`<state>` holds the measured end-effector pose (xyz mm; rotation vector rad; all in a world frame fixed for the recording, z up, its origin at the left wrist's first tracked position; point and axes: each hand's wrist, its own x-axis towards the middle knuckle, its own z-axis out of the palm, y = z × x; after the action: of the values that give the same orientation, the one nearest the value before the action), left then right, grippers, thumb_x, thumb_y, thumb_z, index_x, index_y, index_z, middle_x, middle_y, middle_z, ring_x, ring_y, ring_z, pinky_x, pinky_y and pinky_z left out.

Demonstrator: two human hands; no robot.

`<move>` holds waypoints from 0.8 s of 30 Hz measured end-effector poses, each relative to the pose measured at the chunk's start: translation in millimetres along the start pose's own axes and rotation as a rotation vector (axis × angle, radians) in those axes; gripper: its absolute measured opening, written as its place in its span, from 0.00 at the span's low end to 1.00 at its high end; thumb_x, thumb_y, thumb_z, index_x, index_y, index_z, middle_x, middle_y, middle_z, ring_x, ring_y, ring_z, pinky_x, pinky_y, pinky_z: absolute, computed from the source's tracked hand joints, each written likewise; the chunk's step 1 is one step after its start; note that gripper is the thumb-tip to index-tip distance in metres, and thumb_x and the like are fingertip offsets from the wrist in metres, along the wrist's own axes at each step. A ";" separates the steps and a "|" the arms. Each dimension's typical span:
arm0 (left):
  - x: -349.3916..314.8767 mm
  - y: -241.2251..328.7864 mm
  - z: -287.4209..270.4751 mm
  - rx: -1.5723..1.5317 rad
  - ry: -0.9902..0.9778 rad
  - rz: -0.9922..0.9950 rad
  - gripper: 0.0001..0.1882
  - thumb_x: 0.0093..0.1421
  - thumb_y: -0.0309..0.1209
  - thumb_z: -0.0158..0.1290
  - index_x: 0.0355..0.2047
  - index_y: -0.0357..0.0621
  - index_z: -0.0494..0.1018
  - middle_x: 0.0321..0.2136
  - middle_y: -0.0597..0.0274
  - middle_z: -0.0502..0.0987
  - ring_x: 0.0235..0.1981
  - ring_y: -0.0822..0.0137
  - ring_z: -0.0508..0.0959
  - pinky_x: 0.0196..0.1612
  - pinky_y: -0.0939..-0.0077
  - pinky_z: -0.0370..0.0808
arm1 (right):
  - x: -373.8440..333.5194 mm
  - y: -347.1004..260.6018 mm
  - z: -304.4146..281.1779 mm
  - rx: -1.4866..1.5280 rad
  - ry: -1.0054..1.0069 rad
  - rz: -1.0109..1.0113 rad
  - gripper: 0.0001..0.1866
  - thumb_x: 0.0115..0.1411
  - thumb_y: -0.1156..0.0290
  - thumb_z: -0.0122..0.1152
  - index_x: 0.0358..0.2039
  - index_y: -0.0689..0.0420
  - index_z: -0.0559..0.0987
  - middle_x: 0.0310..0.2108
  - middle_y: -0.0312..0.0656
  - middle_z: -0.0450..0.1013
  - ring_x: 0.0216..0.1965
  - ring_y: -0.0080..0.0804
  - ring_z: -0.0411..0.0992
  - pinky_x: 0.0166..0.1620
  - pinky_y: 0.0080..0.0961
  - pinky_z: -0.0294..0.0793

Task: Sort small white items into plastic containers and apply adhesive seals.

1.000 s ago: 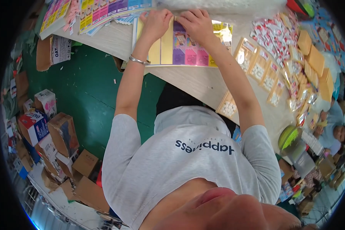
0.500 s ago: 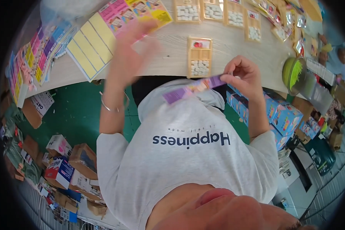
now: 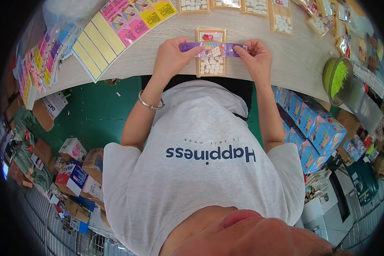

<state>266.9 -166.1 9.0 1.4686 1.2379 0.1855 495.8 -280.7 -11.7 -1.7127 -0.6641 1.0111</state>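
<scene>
A purple label strip (image 3: 216, 50) with a colourful middle is stretched level between my two hands. My left hand (image 3: 173, 59) pinches its left end, and my right hand (image 3: 257, 59) has the right end between thumb and fingers. Beneath the strip is a shallow tan tray (image 3: 211, 31) on the table. White pillow-shaped pieces (image 3: 212, 67) fill its near compartment, and a small packet with a red picture (image 3: 210, 37) lies at its far end. The strip hides the tray's middle; whether it touches the tray I cannot tell.
Left of my hands lies a sheet of pink and yellow labels (image 3: 137, 26), partly peeled, beside piled label sheets (image 3: 51, 51). Similar filled trays (image 3: 282, 24) line the far side. Wrapped packets (image 3: 322, 24) and a bowl of green bits (image 3: 338, 81) are at right. Blue boxes (image 3: 320, 128) stand below the table.
My left hand has come from the label sheet to the strip's left end. My right hand has moved the strip up and away from my shirt, over the tray.
</scene>
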 end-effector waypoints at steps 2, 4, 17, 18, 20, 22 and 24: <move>-0.2 -2.9 5.0 0.038 0.068 0.018 0.19 0.55 0.45 0.67 0.31 0.40 0.84 0.17 0.63 0.80 0.18 0.71 0.76 0.24 0.73 0.72 | 1.7 -1.0 2.2 -0.062 0.006 -0.018 0.11 0.55 0.76 0.75 0.31 0.59 0.77 0.24 0.28 0.73 0.24 0.12 0.68 0.28 0.11 0.68; -2.8 -3.9 10.0 0.109 0.114 0.045 0.19 0.55 0.46 0.67 0.31 0.39 0.84 0.18 0.60 0.80 0.18 0.67 0.77 0.25 0.70 0.73 | 0.0 -2.3 6.1 -0.126 0.012 -0.037 0.11 0.56 0.78 0.74 0.32 0.59 0.76 0.25 0.28 0.73 0.25 0.12 0.69 0.28 0.11 0.68; -85.5 -46.7 16.2 -0.225 0.167 -0.215 0.17 0.56 0.40 0.69 0.33 0.36 0.83 0.27 0.63 0.85 0.27 0.74 0.82 0.30 0.77 0.77 | -57.2 -7.8 42.3 -0.480 -0.101 -0.146 0.19 0.49 0.71 0.80 0.30 0.59 0.73 0.21 0.31 0.70 0.23 0.16 0.64 0.27 0.18 0.68; -85.2 -51.1 18.9 -0.539 0.103 -0.273 0.16 0.57 0.38 0.69 0.35 0.35 0.83 0.30 0.63 0.85 0.30 0.74 0.83 0.32 0.79 0.78 | -56.8 -6.9 42.9 -0.466 -0.104 -0.142 0.19 0.49 0.71 0.80 0.31 0.60 0.73 0.22 0.32 0.70 0.23 0.16 0.64 0.27 0.18 0.68; -82.5 -57.5 19.2 -0.572 0.088 -0.354 0.17 0.58 0.36 0.68 0.39 0.34 0.82 0.33 0.61 0.84 0.33 0.72 0.83 0.35 0.79 0.79 | -57.0 -7.7 44.5 -0.490 -0.113 -0.171 0.19 0.49 0.71 0.80 0.31 0.60 0.74 0.21 0.32 0.70 0.23 0.16 0.65 0.28 0.18 0.69; -83.0 -61.7 20.8 -0.606 0.072 -0.428 0.17 0.59 0.35 0.68 0.42 0.34 0.81 0.36 0.59 0.84 0.36 0.70 0.84 0.38 0.80 0.80 | -56.7 -9.1 44.7 -0.513 -0.117 -0.206 0.19 0.49 0.72 0.80 0.31 0.61 0.74 0.21 0.32 0.70 0.24 0.16 0.65 0.28 0.18 0.69; -84.2 -64.2 23.0 -0.731 0.051 -0.383 0.17 0.61 0.31 0.65 0.46 0.31 0.79 0.39 0.54 0.84 0.39 0.68 0.84 0.43 0.75 0.82 | -57.2 -8.1 43.7 -0.470 -0.155 -0.180 0.16 0.52 0.74 0.77 0.32 0.59 0.74 0.24 0.31 0.71 0.25 0.14 0.66 0.29 0.15 0.70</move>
<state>210.1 -256.8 -7.7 0.5921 1.2810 0.3700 429.6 -303.2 7.3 -1.9399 -1.2099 0.9124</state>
